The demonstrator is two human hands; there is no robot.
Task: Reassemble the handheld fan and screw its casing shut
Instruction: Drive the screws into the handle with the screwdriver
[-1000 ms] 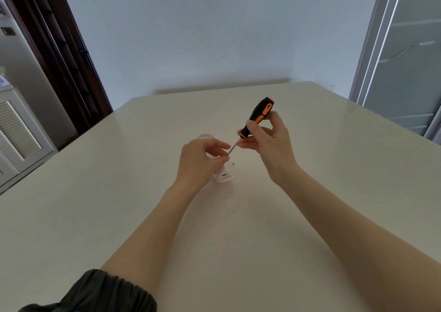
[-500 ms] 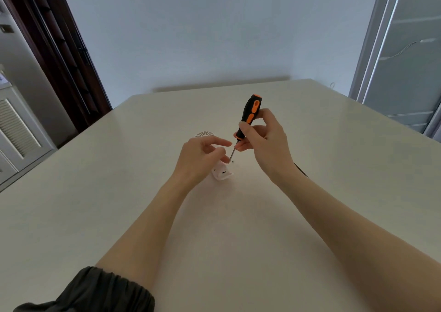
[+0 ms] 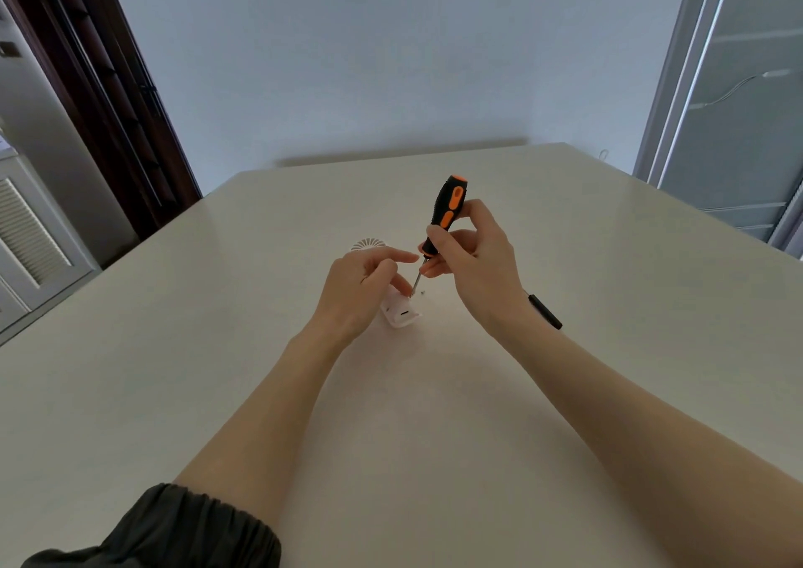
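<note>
Your right hand [image 3: 473, 263] pinches the black-and-orange screwdriver [image 3: 443, 220] nearly upright, its tip down on the white fan [image 3: 402, 313] lying on the desk [image 3: 174, 328]. Your left hand [image 3: 360, 289] rests on the fan's casing, fingers curled over it and the forefinger stretched toward the shaft. A thin black tool [image 3: 545, 311] lies just beside your right wrist.

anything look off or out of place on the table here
Nothing looks damaged or spilled. One tiny loose screw lies on the table beside the white fan, right of the screwdriver tip. A second dark tool lies partly hidden behind the right hand.
</note>
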